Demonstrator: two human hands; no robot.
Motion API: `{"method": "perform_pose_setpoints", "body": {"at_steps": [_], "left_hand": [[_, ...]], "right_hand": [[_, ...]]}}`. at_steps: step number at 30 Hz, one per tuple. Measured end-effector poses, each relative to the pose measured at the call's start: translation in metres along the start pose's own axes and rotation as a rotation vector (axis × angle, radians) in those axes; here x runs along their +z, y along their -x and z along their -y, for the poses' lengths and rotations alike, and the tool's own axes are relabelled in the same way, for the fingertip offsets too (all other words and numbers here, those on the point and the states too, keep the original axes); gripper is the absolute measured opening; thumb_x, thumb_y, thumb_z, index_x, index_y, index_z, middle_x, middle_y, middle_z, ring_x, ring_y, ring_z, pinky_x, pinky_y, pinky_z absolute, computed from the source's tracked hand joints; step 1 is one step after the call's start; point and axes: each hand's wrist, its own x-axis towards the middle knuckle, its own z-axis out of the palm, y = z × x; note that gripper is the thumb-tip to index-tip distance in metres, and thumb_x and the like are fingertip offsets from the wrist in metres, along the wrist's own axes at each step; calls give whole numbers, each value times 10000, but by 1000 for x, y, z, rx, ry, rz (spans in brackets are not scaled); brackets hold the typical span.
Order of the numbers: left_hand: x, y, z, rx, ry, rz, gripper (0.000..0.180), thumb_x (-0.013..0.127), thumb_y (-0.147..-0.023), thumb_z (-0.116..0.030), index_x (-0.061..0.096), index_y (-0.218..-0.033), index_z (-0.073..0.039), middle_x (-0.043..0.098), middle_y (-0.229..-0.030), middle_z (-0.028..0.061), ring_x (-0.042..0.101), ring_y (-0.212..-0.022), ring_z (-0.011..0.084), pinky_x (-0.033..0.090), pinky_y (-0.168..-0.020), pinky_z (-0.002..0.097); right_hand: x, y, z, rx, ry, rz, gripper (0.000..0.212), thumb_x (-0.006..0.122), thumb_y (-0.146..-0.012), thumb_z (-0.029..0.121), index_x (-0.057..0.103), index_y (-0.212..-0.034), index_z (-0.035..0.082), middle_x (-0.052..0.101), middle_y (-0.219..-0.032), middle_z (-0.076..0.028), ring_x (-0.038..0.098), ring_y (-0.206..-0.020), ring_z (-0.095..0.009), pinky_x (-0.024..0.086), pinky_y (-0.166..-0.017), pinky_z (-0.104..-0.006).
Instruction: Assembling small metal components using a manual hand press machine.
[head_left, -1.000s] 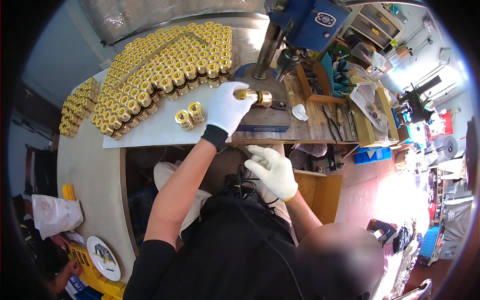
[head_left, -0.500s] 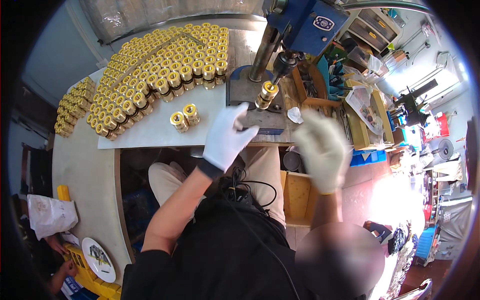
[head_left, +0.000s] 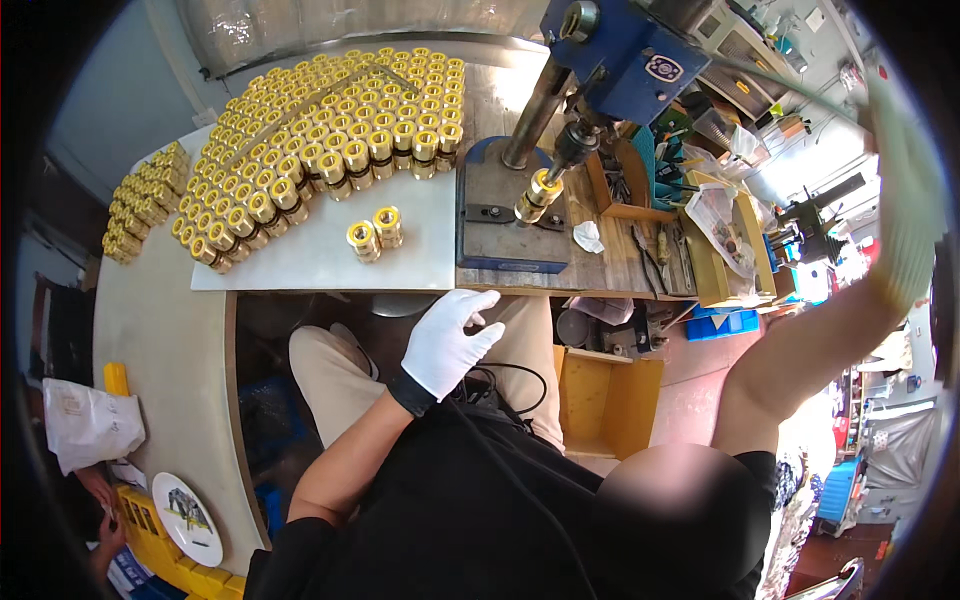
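Note:
My left hand (head_left: 447,345), in a white glove, hovers over my lap just off the table's front edge. Its fingers are apart and hold nothing. At the far right my gloved right hand (head_left: 905,190) is raised, blurred, on the outer end of the drill press lever (head_left: 790,88); its fingertips are hard to make out. A brass fitting (head_left: 538,197) stands tilted on the press base (head_left: 510,240), under the chuck (head_left: 575,147) of the blue drill press (head_left: 645,70). Two more brass fittings (head_left: 375,235) stand together on the white sheet.
Many brass fittings (head_left: 330,140) stand in rows at the back left, a thin strip across them. Right of the press lie crumpled white paper (head_left: 588,236), pliers (head_left: 648,260) and tool boxes (head_left: 625,185). Another person's hands (head_left: 105,510) show at lower left beside a white plate (head_left: 187,520).
My right hand has swung out right and up to the lever, which now slants lower. My left hand has drawn back from beside the brass fitting under the chuck toward my lap.

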Motion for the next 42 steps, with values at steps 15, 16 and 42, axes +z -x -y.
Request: {"method": "perform_pose_setpoints", "body": {"at_steps": [15, 16, 42], "left_hand": [[115, -89, -258, 1146, -490, -208, 459, 757, -786, -613, 769, -838, -157, 708, -855, 5, 640, -989, 240, 440, -921, 422], [130, -86, -256, 1061, -570, -394, 491, 744, -788, -647, 771, -795, -157, 707, -825, 6, 643, -944, 246, 439, -905, 423], [-168, -111, 36, 249, -793, -651, 477, 785, -947, -306, 679, -1351, -77, 716, -1331, 133, 707, -1170, 307, 570, -1002, 413]], "right_hand": [[54, 174, 40, 440, -393, 622, 550, 753, -993, 298, 633, -1494, 105, 790, -1123, -98, 751, -968, -265, 557, -841, -316], [62, 181, 37, 470, -411, 636, 551, 756, -990, 300, 635, -1492, 107, 789, -1112, -89, 749, -958, -259, 556, -832, -311], [57, 94, -2, 192, -592, -392, 364, 602, -967, -82, 652, -1328, -70, 733, -1210, -211, 732, -1097, -263, 607, -932, -345]]}}
